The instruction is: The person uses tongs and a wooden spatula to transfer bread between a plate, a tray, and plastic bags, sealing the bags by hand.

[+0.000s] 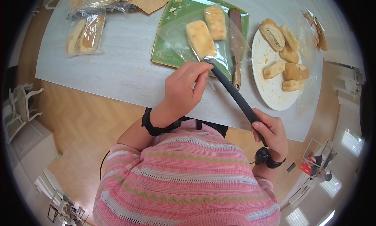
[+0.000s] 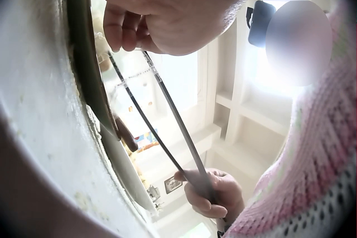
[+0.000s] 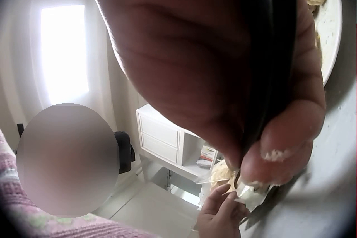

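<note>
Caution: film slip. If the left hand's [image 1: 185, 87] fingers, which appear to pinch the clear bag [image 1: 224, 54] at the black tool's [image 1: 235, 93] far tip, loosen, I expect the film to crease or escape. The right hand's [image 1: 271, 131] fingers grasp the tool's near end; tilting it could nip the nearer roll [image 1: 199, 40]. The bag lies on the green tray [image 1: 163, 50], upper centre. The pale surface [image 1: 117, 67] also carries a white plate [image 1: 272, 99] of bread, right. Wood-toned floor [image 1: 74, 112] shows lower left.
</note>
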